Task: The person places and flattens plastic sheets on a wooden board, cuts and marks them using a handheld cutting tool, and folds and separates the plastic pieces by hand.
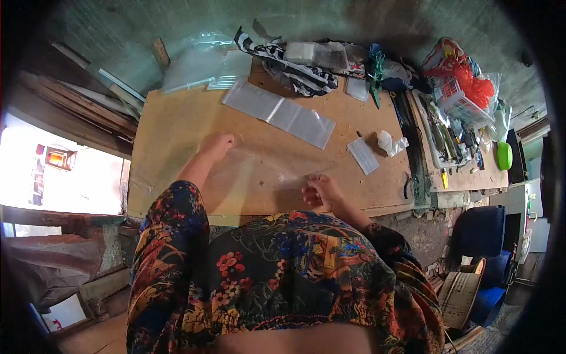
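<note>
A sheet of clear plastic film [265, 170] stretches low over the wooden table; it is so see-through that its outline is hard to follow. Its left end is at my left hand [218, 146], whose fingers are closed on it. My right hand [321, 192], near the table's front edge, pinches the right end. Just beyond the film lies a long strip of clear plastic bags [280, 112], set at a slant. Right of that strip rests a small flat plastic packet [363, 156], and beside it a crumpled white piece [392, 143].
Clear plastic sheets [231, 66] lie at the back left of the table [171, 130]. Black-and-white striped plastic [295, 74] is heaped along the back. To the right stand a tool tray [445, 138], a white basket [457, 97] and a blue chair [480, 230].
</note>
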A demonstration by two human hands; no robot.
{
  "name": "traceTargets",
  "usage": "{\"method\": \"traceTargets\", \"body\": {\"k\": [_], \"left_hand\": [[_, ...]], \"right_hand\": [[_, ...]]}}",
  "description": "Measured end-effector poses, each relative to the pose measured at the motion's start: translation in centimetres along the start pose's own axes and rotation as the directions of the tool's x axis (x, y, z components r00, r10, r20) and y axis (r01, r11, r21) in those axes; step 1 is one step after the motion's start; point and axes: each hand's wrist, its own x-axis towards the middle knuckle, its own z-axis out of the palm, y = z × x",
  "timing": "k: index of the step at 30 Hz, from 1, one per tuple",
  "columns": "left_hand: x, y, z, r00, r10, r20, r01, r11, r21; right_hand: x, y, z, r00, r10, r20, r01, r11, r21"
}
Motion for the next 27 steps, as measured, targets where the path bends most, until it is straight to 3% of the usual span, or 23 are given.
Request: {"method": "traceTargets", "body": {"k": [1, 2, 3, 4, 5, 7, 8, 10, 11, 13, 15, 17, 20, 22, 26, 27], "left_hand": [[-0.2, -0.2, -0.2, 0.997, 0.074, -0.020, -0.068, 0.977, 0.200], [-0.4, -0.2, -0.1, 0.997, 0.071, -0.016, -0.066, 0.978, 0.196], [-0.7, -0.1, 0.1, 0.980, 0.124, -0.154, -0.055, 0.919, 0.390], [-1.0, 0.2, 0.3, 0.940, 0.202, -0.275, -0.012, 0.824, 0.566], [-1.1, 0.8, 0.8, 0.941, 0.202, -0.272, -0.014, 0.826, 0.564], [-2.0, 4.2, 2.0, 0.939, 0.056, -0.339, 0.116, 0.877, 0.466], [-2.5, 5.1, 3.3, 0.957, 0.064, -0.284, 0.082, 0.876, 0.475], [-4.5, 7.3, 6.0, 0.971, 0.060, -0.230, 0.062, 0.871, 0.488], [-5.5, 8.4, 7.0, 0.971, 0.053, -0.234, 0.072, 0.866, 0.496], [-7.4, 9.5, 7.9, 0.967, 0.068, -0.246, 0.038, 0.914, 0.404], [-8.2, 9.4, 8.8, 0.966, 0.086, -0.245, -0.009, 0.953, 0.302], [-8.7, 7.5, 9.6, 0.954, -0.106, -0.279, 0.182, 0.947, 0.263], [-9.5, 4.6, 8.2, 0.977, -0.031, -0.213, 0.102, 0.939, 0.329], [-9.9, 3.0, 8.0, 0.979, -0.006, -0.202, 0.074, 0.941, 0.330], [-10.1, 2.2, 7.5, 0.984, -0.013, -0.180, 0.075, 0.936, 0.345], [-10.2, 2.2, 7.5, 0.984, -0.020, -0.179, 0.081, 0.936, 0.343]], "right_hand": [[-0.6, 0.2, -0.4, 0.993, 0.099, 0.071, -0.083, 0.976, -0.200], [-0.9, 0.2, -1.1, 0.992, 0.106, 0.069, -0.090, 0.975, -0.202], [-1.3, -0.1, -1.9, 0.977, -0.208, 0.053, 0.201, 0.796, -0.572], [-1.7, -0.4, -2.2, 0.861, -0.481, 0.163, 0.383, 0.404, -0.831], [-2.0, -0.9, -2.3, 0.863, -0.479, 0.160, 0.379, 0.405, -0.832], [-3.7, -4.1, -1.2, 0.719, -0.671, 0.183, 0.470, 0.274, -0.839], [-2.4, -4.5, -1.1, 0.719, -0.672, 0.179, 0.466, 0.276, -0.840], [1.1, -4.1, -1.0, 0.467, -0.744, 0.478, 0.620, -0.109, -0.777], [2.2, -3.3, -0.8, 0.465, -0.744, 0.480, 0.622, -0.112, -0.775], [3.4, -2.1, 0.1, 0.606, -0.629, 0.487, 0.355, -0.335, -0.873], [2.6, -1.4, 1.2, 0.668, -0.588, 0.456, 0.343, -0.300, -0.890], [0.9, -0.6, 2.3, 0.736, -0.536, 0.413, 0.318, -0.265, -0.910], [-0.3, 0.4, 2.4, 0.714, -0.504, 0.487, 0.406, -0.269, -0.874], [0.3, 0.9, 1.6, 0.668, -0.553, 0.499, 0.512, -0.145, -0.847], [1.6, -2.0, -5.3, 0.696, -0.714, 0.077, 0.180, 0.070, -0.981], [2.0, -2.1, -7.4, 0.614, -0.788, 0.045, 0.115, 0.033, -0.993]]}}
